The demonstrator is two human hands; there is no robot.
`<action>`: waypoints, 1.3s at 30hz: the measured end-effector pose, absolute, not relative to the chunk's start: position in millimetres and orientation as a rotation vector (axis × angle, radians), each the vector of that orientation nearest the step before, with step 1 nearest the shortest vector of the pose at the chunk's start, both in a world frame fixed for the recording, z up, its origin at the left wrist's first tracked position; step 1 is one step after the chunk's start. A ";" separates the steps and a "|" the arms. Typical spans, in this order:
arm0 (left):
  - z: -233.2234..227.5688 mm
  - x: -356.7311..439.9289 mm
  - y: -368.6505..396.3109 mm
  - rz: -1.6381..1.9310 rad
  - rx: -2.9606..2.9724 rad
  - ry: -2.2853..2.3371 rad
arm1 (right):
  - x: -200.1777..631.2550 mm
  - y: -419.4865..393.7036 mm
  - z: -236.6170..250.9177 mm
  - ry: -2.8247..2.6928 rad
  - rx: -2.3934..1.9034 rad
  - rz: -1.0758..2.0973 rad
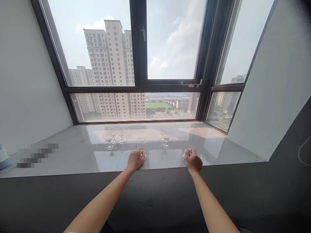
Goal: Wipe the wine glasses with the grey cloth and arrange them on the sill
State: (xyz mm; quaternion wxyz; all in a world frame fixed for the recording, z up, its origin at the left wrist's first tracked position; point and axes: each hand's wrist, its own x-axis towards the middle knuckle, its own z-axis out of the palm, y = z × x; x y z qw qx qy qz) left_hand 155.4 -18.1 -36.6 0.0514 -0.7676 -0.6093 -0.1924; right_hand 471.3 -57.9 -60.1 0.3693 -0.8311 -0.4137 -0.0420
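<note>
Glass (pixel 141 142) on the sill (pixel 73 155), left hand (pixel 135 160) at its stem; three glasses (pixel 114 136) to its left, two glasses (pixel 164 136) and right hand (pixel 193 161) to its right.

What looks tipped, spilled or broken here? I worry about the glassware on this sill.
Nothing stands out. The clear stemmed wine glasses stand upright on the glossy grey stone sill; no spill or shards show. The left hand holds one glass's stem; the right hand grips a small white cloth.

I note a glossy grey window sill (pixel 73 155) bearing upright wine glasses: three grouped at left (pixel 114 136), one at centre (pixel 141 143), two right of centre (pixel 165 136).
</note>
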 end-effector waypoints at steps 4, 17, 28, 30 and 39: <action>-36.1 155.9 -18.3 -0.585 -2.324 -1.873 | 471.1 -58.2 -60.2 -1.061 -2.131 -0.110; -39.5 154.2 -16.1 -0.598 -2.330 -1.832 | 470.9 -57.8 -60.4 -1.053 -2.115 -0.117; -37.5 154.2 -17.2 -0.594 -2.340 -1.830 | 470.9 -58.4 -60.6 -1.056 -2.124 -0.120; -37.3 154.4 -17.4 -0.593 -2.341 -1.833 | 471.3 -58.3 -61.0 -1.059 -2.121 -0.122; -33.0 155.1 -20.5 -0.592 -2.354 -1.846 | 471.7 -57.4 -61.9 -1.047 -2.118 -0.130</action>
